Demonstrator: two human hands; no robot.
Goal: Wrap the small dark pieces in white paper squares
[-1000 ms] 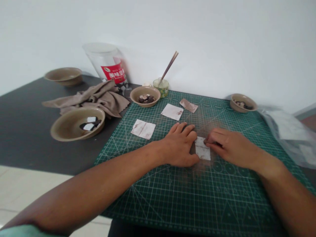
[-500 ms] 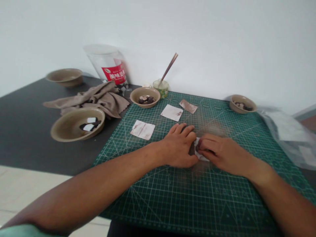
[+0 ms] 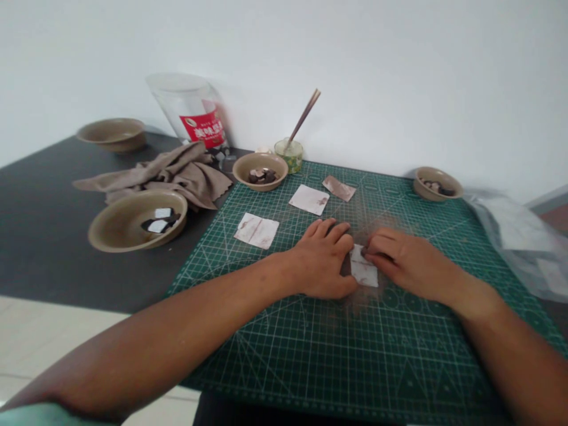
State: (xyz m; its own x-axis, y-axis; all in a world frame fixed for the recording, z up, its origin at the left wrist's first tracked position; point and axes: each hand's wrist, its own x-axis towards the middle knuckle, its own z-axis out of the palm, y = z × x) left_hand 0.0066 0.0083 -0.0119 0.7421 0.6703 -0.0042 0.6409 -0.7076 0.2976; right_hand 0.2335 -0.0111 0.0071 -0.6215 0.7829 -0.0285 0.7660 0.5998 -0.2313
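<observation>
A small white sheet (image 3: 364,274) with brown smudges, apparently sandpaper, lies on the green cutting mat (image 3: 284,349). My left hand (image 3: 323,260) is spread flat at its left edge, fingers apart, thumb touching its lower left corner. At the sheet's upper right edge, my right hand (image 3: 397,260) is closed in a pinch on a small dark piece (image 3: 364,251), mostly hidden by the fingers. Brown dust marks the mat around the sheet. Two more smudged white sheets, one left (image 3: 257,230) and one farther back (image 3: 309,199), lie nearby, with a brown sheet (image 3: 339,188) beside them.
Bowls with dark pieces stand at back centre (image 3: 260,184) and back right (image 3: 437,195). On the left are a bowl (image 3: 115,236) holding black-and-white pieces, another bowl (image 3: 113,142), a crumpled cloth (image 3: 173,174) and a clear jar (image 3: 186,97). A cup (image 3: 290,160) holds sticks; a plastic bag (image 3: 523,248) lies right.
My right hand has shifted slightly up and to the right across the sheet, uncovering more of it. My left hand stays in place.
</observation>
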